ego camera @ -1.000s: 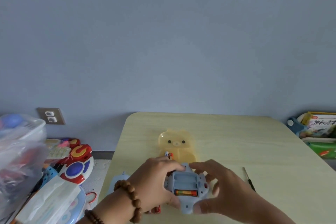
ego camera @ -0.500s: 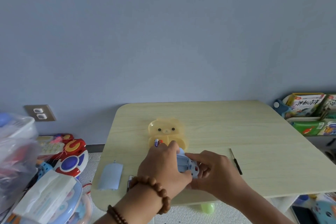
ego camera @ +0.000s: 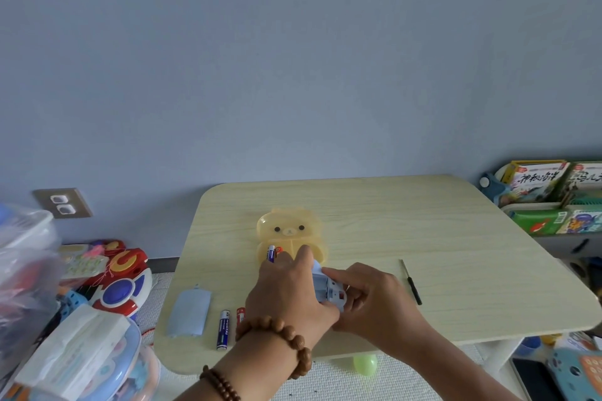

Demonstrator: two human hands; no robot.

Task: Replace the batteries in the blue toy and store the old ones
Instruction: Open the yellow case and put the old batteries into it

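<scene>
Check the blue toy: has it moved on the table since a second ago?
Yes. The blue toy has tipped up from lying flat and shifted toward the yellow bear case, closing the gap; both the left hand and right hand grip it.

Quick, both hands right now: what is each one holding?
Left hand: closed on the blue toy, gripping it from the left.
Right hand: closed on the same toy from the right, forefinger on top.

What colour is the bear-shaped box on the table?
Translucent yellow-orange bear-shaped box, head view.
</scene>
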